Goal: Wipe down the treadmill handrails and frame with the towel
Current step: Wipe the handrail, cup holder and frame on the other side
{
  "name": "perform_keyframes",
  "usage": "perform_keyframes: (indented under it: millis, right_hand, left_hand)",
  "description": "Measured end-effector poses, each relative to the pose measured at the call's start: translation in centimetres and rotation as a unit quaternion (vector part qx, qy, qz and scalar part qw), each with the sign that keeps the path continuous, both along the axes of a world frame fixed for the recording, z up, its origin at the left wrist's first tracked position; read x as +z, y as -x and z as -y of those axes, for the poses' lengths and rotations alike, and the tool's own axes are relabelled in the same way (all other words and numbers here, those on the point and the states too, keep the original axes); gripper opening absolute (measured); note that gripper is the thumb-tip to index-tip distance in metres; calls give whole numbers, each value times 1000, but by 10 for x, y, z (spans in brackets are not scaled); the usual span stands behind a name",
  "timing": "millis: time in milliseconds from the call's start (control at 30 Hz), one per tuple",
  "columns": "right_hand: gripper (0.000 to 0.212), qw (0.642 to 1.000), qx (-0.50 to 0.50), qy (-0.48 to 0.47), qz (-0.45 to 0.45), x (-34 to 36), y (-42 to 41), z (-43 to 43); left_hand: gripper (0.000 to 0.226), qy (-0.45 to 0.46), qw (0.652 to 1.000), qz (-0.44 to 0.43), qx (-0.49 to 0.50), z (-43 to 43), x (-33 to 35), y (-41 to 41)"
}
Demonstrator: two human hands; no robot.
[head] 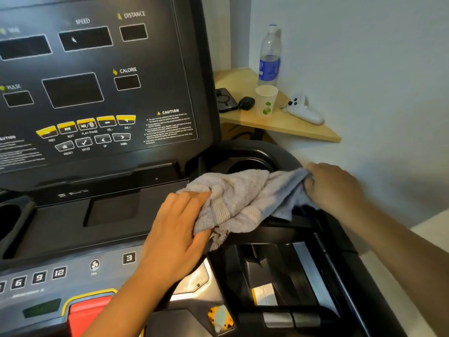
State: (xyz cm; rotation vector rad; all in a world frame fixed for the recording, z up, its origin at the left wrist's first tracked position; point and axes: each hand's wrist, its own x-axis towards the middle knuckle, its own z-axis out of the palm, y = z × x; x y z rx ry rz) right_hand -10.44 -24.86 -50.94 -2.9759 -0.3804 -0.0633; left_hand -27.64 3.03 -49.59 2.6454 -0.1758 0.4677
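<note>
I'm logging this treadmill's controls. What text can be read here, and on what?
"SPEED": console
"DISTANCE": console
"CALORIE": console
"PULSE": console
"CAUTION": console; print beneath too small
"NEXT": console
"PLAY/PAUSE": console
"ENTER": console
"UP": console
"DOWN": console
"FAN": lower panel
"3", "6", "9", "12": lower panel keys
Bottle label: blurred

The towel (243, 198) hides the cup holder (245, 165) front rim.

The towel (243, 200) lies over the right end of the treadmill (116, 210), just before the cup holder (247, 164). The left hand (177, 229) holds its left end, the right hand (332, 186) its right end. Behind, right of the display panel (97, 81), a shelf (303, 131) carries a phone (224, 99), a cup (266, 99), a bottle (269, 54) behind the cup, and a controller (303, 109) at the right.
</note>
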Motion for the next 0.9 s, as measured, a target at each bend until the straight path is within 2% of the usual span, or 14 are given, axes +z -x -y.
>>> perform_keyframes:
  millis: [67,100,167,233,300,400,433,533,633,667,733,767,833,900]
  right_hand:
    - [20,997,-54,-54,-16,-2,-22,-28]
    - [21,996,-50,-73,-7,-2,-28,-45]
    - [29,997,-3,-72,41,-4,-29,-73]
    - [31,994,57,-32,93,-9,-23,-85]
    - [21,993,77,-48,82,-7,-24,-71]
    - [2,986,40,-152,61,-2,-27,-20]
    - [3,985,33,-162,58,-3,-21,-2]
    - [11,992,26,-121,6,-13,10,41]
    - [9,997,-6,-67,-25,0,35,59]
    - [18,996,-20,-83,-13,8,43,58]
    - [30,983,-45,-180,-4,21,66,36]
    - [41,974,-49,-220,-37,23,77,20]
    - [76,961,-56,-240,-123,13,92,-12]
    - [100,960,-101,-216,-147,-6,75,-29]
  left_hand:
    - [46,-27,1000,-5,4,1,0,-1]
    - [46,-32,999,-6,6,1,0,-1]
    - [46,-37,999,-7,8,1,0,0]
    - [50,-39,999,-3,11,0,0,0]
    - [53,-38,999,-1,8,-2,0,-1]
    - [56,-45,999,-23,-6,-3,-2,-3]
    - [57,-61,998,-30,-6,-3,-3,-3]
    - [58,-104,993,-48,-9,0,-2,-6]
    - [57,-119,989,-60,-58,23,-1,-15]
    - [55,-113,988,-68,-74,35,-1,-19]
    - [55,-108,986,-86,-99,63,-3,-28]
    - [57,-117,982,-91,-115,77,-5,-31]
    - [67,-136,973,-97,-157,98,-7,-34]
    - [74,-120,969,-90,-195,97,-7,-32]
